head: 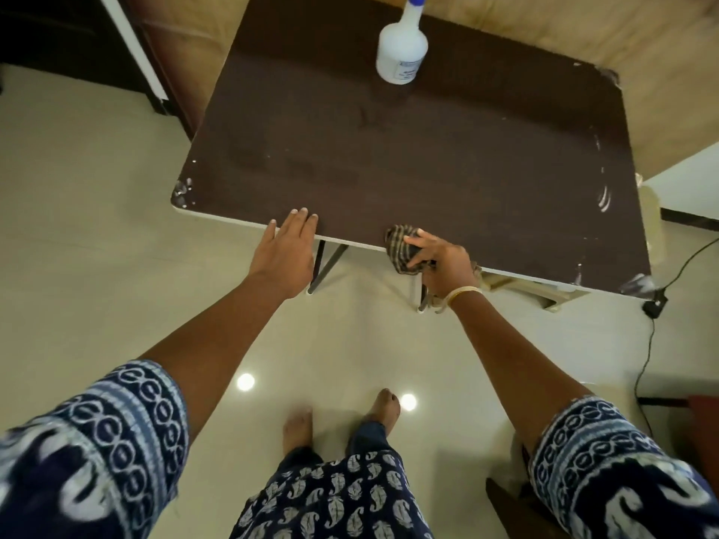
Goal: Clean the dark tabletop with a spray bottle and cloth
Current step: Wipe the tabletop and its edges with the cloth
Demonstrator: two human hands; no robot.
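The dark brown tabletop (408,149) fills the upper middle of the head view, with white smears along its right side and chipped corners. A white spray bottle (400,52) with a blue cap stands upright near the table's far edge. My right hand (443,266) is at the near edge, closed on a crumpled checked cloth (402,249) that lies half over the edge. My left hand (288,247) rests flat, fingers apart, with the fingertips on the near edge to the left of the cloth. It holds nothing.
The table stands on thin metal legs (327,266) over a pale glossy tiled floor (97,247). A black cable and plug (655,305) trail on the floor at the right. Wooden panelling lies behind the table, and my bare feet (342,422) are below.
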